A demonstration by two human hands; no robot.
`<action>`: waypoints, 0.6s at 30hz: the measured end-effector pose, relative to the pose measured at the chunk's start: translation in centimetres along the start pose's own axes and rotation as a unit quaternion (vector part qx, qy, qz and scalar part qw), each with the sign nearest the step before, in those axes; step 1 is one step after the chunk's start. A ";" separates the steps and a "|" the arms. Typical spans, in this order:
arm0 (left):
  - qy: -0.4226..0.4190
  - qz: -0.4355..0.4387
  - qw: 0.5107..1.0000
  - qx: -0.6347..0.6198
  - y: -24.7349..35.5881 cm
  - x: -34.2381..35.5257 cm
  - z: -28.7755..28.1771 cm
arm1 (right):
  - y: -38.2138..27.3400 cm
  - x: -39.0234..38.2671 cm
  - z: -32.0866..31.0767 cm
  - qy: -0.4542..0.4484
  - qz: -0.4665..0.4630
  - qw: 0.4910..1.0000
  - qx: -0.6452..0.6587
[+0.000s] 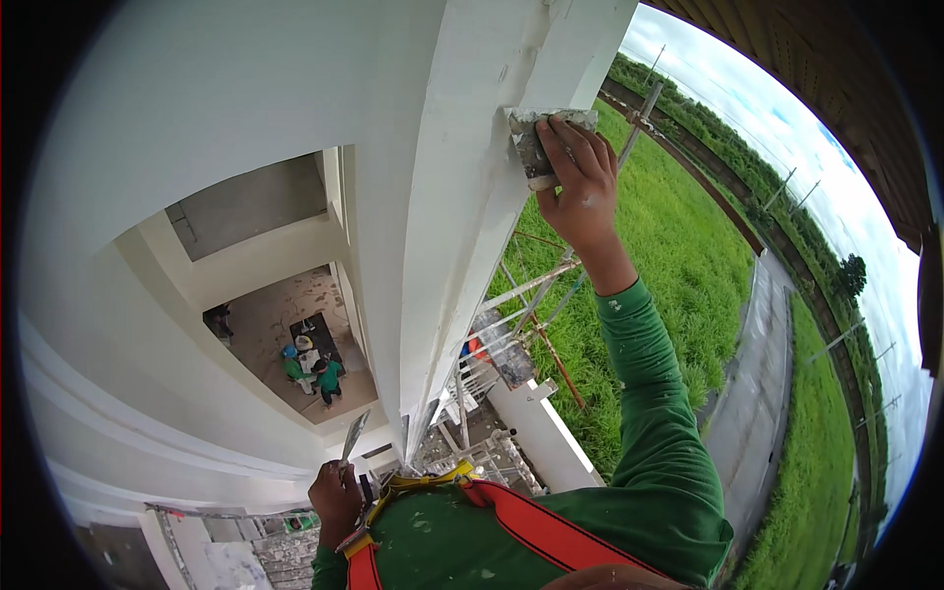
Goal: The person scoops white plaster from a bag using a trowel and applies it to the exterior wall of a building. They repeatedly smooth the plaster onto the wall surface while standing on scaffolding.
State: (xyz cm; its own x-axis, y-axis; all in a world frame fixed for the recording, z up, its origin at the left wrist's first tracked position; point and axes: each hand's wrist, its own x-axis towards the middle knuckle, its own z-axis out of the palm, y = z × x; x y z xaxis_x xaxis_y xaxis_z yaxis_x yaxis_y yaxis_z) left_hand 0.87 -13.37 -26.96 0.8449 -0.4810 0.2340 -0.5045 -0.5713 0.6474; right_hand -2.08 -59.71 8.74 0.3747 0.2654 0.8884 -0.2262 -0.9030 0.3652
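My right hand (pixel 588 197) is raised on an outstretched arm, its fingers pressed on a flat, putty-smeared rectangular spreader (pixel 531 155). The spreader lies against the edge of a tall white wall column (pixel 462 177), with its far edge near a rough strip of the surface. Low at the left, close to my body, my left hand (pixel 336 497) is closed around a putty knife (pixel 354 435). Its blade points upward, apart from the wall, while its handle is mostly hidden in my fist.
Metal scaffolding (pixel 536 285) stands below on the right, beyond the column. A wall opening (pixel 265 211) at the left looks down to a lower floor with people in green (pixel 320 374). A red harness strap (pixel 551 526) crosses my green shirt. Grass (pixel 678 265) lies far below.
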 end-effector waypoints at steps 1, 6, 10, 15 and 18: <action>-0.007 0.002 1.000 0.002 -0.1 0.1 -0.2 | -0.4 -1.0 0.4 -0.007 0.003 1.000 0.000; -0.016 -0.014 1.000 0.022 -0.3 -0.1 0.0 | -2.1 -6.0 1.7 -0.046 0.026 0.998 0.024; -0.020 -0.025 0.999 0.034 -0.9 -0.6 0.3 | -3.5 -10.1 2.6 -0.077 0.038 0.996 0.025; -0.056 -0.055 0.995 0.058 -0.5 -0.7 -0.2 | -5.6 -15.0 4.3 -0.097 0.044 0.994 0.026; -0.071 -0.051 0.994 0.066 -0.3 -0.4 0.0 | -6.7 -17.3 5.2 -0.097 0.042 0.994 0.024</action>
State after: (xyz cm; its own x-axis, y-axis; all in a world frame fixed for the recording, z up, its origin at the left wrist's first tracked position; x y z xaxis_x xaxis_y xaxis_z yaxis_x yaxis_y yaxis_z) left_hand 0.68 -12.93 -27.25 0.8641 -0.4998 0.0601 -0.4438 -0.7000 0.5595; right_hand -2.40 -59.99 -10.50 0.5236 0.1222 0.8431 -0.2230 -0.9355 0.2740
